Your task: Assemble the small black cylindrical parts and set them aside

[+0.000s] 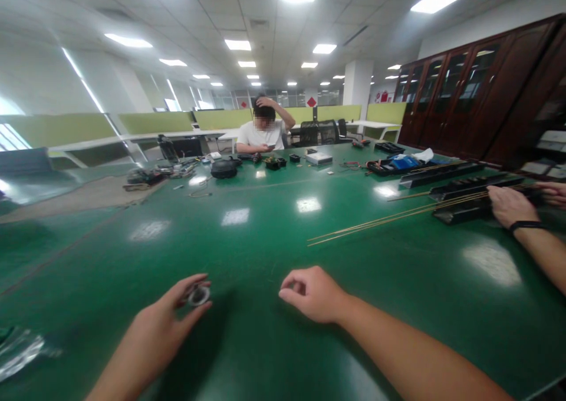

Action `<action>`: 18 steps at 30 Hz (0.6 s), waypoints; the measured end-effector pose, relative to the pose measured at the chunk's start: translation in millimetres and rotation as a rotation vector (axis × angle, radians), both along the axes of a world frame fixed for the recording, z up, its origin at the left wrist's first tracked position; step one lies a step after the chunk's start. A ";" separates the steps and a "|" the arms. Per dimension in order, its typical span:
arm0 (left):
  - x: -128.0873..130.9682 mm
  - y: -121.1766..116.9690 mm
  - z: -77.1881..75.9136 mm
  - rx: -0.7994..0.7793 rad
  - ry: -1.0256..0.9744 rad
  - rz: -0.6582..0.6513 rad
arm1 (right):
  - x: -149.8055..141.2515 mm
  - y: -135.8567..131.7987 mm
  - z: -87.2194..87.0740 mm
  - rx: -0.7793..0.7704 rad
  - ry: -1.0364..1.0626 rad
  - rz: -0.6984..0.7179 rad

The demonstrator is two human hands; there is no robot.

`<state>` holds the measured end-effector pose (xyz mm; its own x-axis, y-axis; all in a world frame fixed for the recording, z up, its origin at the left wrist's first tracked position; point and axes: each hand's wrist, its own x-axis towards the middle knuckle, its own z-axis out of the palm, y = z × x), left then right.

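Note:
My left hand is at the lower left, a little above the green tabletop. Between its thumb and fingers it grips a small round ring, pale grey at the rim and dark in the middle; its exact kind is unclear. To the right, my right hand rests low over the table with its fingers curled and the thumb close to the index finger. Whatever it may hold is hidden inside the curl. Bare tabletop lies between the two hands.
Long thin brass-coloured rods stretch from black channels on the right, where another person's hands work. Crumpled clear plastic lies at lower left. Across the table sits a person behind a black pouch and a tool tray.

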<state>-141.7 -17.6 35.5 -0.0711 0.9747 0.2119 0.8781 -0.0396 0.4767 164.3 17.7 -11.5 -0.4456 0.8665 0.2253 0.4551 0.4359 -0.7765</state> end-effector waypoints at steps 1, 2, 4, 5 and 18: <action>18.1 11.1 -3.4 -0.041 -0.031 -0.085 | 0.4 0.8 -0.3 0.002 -0.017 -0.029; 37.1 21.2 -7.0 -0.063 -0.056 -0.155 | 1.0 1.9 -0.9 0.002 -0.032 -0.062; 72.6 37.1 -15.5 -0.061 -0.087 -0.265 | 2.4 4.5 -2.6 -0.003 -0.046 -0.127; 86.6 42.6 -20.4 -0.037 -0.085 -0.308 | 3.2 6.0 -3.5 -0.006 -0.049 -0.154; 98.0 48.1 -51.7 0.062 -0.245 -0.525 | 3.7 10.7 -7.4 -0.038 -0.066 -0.204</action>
